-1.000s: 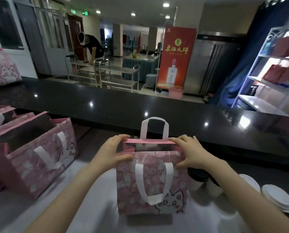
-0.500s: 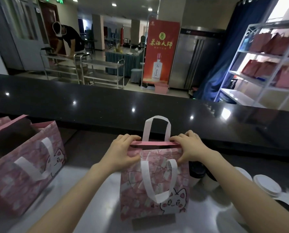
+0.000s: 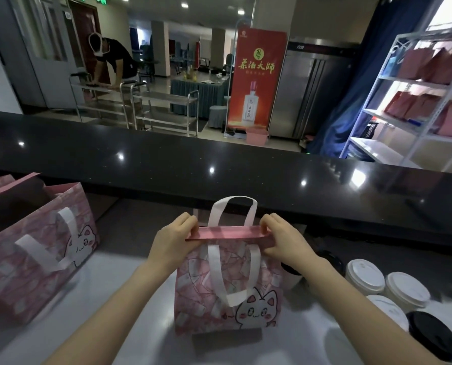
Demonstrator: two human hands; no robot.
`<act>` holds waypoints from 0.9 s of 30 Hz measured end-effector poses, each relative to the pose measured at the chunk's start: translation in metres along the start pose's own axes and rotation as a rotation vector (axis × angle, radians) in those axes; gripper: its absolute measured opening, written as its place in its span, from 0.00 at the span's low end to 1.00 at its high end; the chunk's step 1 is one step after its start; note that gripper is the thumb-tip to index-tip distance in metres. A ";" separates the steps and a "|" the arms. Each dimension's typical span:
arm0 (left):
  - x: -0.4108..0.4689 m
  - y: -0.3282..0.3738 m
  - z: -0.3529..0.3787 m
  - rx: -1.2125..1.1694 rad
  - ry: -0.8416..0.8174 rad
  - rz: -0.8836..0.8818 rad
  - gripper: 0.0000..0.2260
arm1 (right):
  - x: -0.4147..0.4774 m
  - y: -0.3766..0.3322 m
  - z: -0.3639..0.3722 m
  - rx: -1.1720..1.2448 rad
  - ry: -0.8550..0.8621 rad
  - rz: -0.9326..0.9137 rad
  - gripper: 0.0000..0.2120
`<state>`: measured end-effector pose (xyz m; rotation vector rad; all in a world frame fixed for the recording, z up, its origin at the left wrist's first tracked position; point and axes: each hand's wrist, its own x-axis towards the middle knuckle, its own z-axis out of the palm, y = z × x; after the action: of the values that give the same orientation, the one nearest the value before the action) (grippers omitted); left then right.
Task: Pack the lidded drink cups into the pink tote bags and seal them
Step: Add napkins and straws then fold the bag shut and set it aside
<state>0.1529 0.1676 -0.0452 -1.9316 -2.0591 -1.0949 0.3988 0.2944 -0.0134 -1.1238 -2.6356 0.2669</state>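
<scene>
On the tabletop (image 3: pixel 109 317) an open pink bag (image 3: pixel 35 256) stands left, its inside dark. At centre, left hand (image 3: pixel 172 241) and right hand (image 3: pixel 282 242) each keep a pinching grip on the tote bag (image 3: pixel 227 293) at its folded-shut top; contents hidden. At right stand lidded cups (image 3: pixel 365 276).

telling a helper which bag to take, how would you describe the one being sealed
On the white worktop below the black counter, look to the middle, right of the open bags. It is the pink cat bag, the only one whose top is pinched flat between the left hand and the right hand.
</scene>
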 end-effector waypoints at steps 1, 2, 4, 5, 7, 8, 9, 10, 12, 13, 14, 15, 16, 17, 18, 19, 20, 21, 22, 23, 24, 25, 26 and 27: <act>-0.001 -0.002 -0.001 0.019 -0.019 0.015 0.15 | 0.000 0.001 0.000 -0.001 -0.014 -0.011 0.21; -0.003 -0.003 -0.003 0.023 -0.047 0.011 0.13 | -0.001 0.001 0.000 0.003 -0.026 -0.019 0.20; -0.005 -0.006 -0.008 0.014 -0.109 -0.015 0.11 | -0.002 0.001 0.000 0.008 -0.032 -0.027 0.19; -0.005 -0.006 -0.011 0.000 -0.134 -0.020 0.11 | -0.003 0.002 0.000 0.008 -0.030 -0.026 0.18; -0.005 -0.005 -0.017 -0.059 -0.160 -0.043 0.08 | -0.005 0.003 0.001 0.011 -0.035 -0.019 0.18; -0.004 -0.005 -0.019 -0.092 -0.159 -0.065 0.07 | -0.006 0.004 0.001 0.024 -0.036 -0.015 0.17; -0.004 -0.005 -0.020 -0.124 -0.153 -0.097 0.08 | -0.006 0.005 0.000 0.053 -0.033 -0.009 0.16; -0.004 -0.004 -0.021 -0.157 -0.150 -0.141 0.10 | -0.006 0.005 -0.002 0.098 -0.022 0.000 0.13; -0.006 -0.002 -0.020 -0.220 -0.144 -0.242 0.14 | -0.006 0.007 -0.007 0.196 0.005 0.034 0.06; -0.007 0.001 -0.019 -0.246 -0.138 -0.280 0.15 | -0.006 0.008 -0.010 0.224 0.014 0.053 0.05; -0.008 0.003 -0.018 -0.271 -0.131 -0.304 0.15 | -0.007 0.008 -0.012 0.247 0.022 0.075 0.08; -0.008 0.004 -0.016 -0.288 -0.127 -0.316 0.14 | -0.009 0.008 -0.013 0.274 0.034 0.103 0.11; -0.009 0.006 -0.014 -0.295 -0.124 -0.318 0.13 | -0.010 0.008 -0.013 0.306 0.055 0.134 0.13; -0.010 0.007 -0.013 -0.293 -0.125 -0.314 0.12 | -0.012 0.007 -0.012 0.325 0.081 0.164 0.15; -0.011 0.007 -0.011 -0.283 -0.130 -0.304 0.11 | -0.013 0.006 -0.010 0.331 0.108 0.187 0.15; -0.012 0.007 -0.010 -0.267 -0.140 -0.296 0.10 | -0.013 0.005 -0.008 0.325 0.133 0.202 0.14; -0.013 0.006 -0.009 -0.252 -0.150 -0.291 0.10 | -0.014 0.005 -0.006 0.317 0.151 0.210 0.13; -0.013 0.006 -0.008 -0.241 -0.160 -0.289 0.09 | -0.014 0.005 -0.005 0.313 0.162 0.212 0.13; -0.012 0.005 -0.008 -0.231 -0.171 -0.290 0.09 | -0.014 0.005 -0.005 0.321 0.161 0.212 0.13; -0.011 0.005 -0.009 -0.219 -0.186 -0.289 0.10 | -0.014 0.005 -0.006 0.343 0.144 0.211 0.14; -0.010 0.006 -0.009 -0.207 -0.205 -0.280 0.11 | -0.013 0.006 -0.008 0.369 0.113 0.207 0.15; -0.008 0.007 -0.010 -0.198 -0.227 -0.264 0.11 | -0.013 0.007 -0.010 0.383 0.070 0.199 0.17; -0.007 0.009 -0.011 -0.193 -0.248 -0.246 0.12 | -0.012 0.008 -0.013 0.381 0.024 0.186 0.19; -0.004 0.012 -0.012 -0.192 -0.269 -0.230 0.12 | -0.011 0.009 -0.015 0.366 -0.022 0.172 0.20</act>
<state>0.1595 0.1566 -0.0336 -2.0705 -2.4521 -1.1727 0.4170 0.2929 -0.0031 -1.2199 -2.3746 0.7645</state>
